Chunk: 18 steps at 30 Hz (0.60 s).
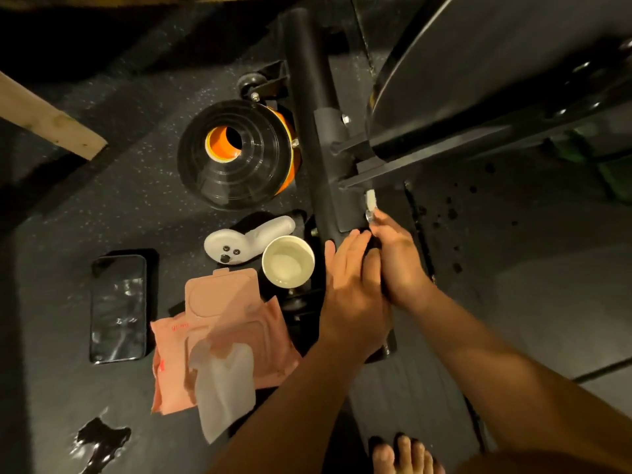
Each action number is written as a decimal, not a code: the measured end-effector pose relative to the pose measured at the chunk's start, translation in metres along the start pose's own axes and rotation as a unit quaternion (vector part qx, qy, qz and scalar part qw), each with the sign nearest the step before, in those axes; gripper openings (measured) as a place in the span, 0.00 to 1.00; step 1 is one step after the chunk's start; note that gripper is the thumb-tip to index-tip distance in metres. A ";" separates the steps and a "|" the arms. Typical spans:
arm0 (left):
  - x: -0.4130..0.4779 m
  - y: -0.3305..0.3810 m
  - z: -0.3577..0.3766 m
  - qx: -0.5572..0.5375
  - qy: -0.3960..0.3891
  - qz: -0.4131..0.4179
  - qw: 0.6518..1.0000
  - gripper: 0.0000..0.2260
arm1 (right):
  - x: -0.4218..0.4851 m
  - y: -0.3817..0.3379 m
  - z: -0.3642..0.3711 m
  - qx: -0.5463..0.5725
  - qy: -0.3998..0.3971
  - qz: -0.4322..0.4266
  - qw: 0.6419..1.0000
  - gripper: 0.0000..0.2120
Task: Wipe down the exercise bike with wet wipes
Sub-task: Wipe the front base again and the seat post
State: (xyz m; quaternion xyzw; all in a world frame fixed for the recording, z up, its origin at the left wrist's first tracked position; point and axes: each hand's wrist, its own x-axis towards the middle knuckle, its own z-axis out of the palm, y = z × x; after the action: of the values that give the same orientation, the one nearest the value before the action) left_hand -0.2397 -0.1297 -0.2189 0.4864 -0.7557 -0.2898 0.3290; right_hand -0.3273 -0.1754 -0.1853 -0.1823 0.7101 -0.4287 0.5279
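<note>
**Both hands laid on the bike's base bar**

The fingers of the left hand are held straight and close together. They are laid flat across the black tubular base bar of the exercise bike, just right of the frame's centre. The fingers of the right hand are bent downward at the bar's right edge, with their tips set against a silver bolt. Whether anything is clamped under them cannot be told, since the palm side is hidden. A small white scrap is seen just above those fingertips and is possibly the end of a wipe. The two hands are pressed side by side.

The bar runs from the hands up to the top centre of the frame. The upper right is filled by the bike's large dark flywheel housing.

Just left of the left hand, a white paper cup is stood upright on the dark speckled floor. A white handheld controller lies beside the cup.

Below these, at lower centre, a pink soft pack of wet wipes is lying with its flap lid open. A white wipe is drawn partly out of it.

A black smartphone is laid flat at the left, near the pack but apart from it. A black and orange spool-shaped object is set above the controller, close against the bar.

A pale wooden plank is seen at the upper left, a shiny wet patch at the lower left, and a bare foot at the bottom edge.
</note>
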 end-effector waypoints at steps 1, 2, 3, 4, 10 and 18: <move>0.003 0.002 -0.006 0.029 -0.026 -0.001 0.999 0.17 | -0.014 0.004 -0.004 -0.033 -0.014 -0.016 0.999 0.13; 0.008 0.006 -0.014 0.058 -0.049 -0.007 0.997 0.17 | -0.028 0.014 -0.010 -0.068 -0.017 -0.030 0.997 0.14; 0.018 0.012 -0.022 0.075 -0.067 -0.022 0.995 0.19 | -0.045 0.021 -0.014 -0.075 -0.019 -0.038 0.996 0.15; 0.029 0.019 -0.029 0.092 -0.096 -0.050 0.990 0.23 | -0.062 0.029 -0.019 -0.082 -0.022 -0.055 0.995 0.17; 0.085 0.029 -0.036 0.248 -0.315 -0.137 0.906 0.40 | -0.088 0.045 -0.030 -0.131 -0.089 -0.100 0.982 0.22; 0.082 0.009 -0.046 0.280 -0.344 -0.036 0.895 0.31 | -0.099 0.078 -0.032 -0.449 -0.075 -0.304 0.837 0.21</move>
State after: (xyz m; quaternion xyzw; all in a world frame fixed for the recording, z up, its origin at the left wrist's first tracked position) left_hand -0.2342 -0.2076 -0.1658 0.4550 -0.8538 -0.2268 -0.1125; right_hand -0.3037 -0.0475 -0.1868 -0.6377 0.6917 -0.1867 0.2830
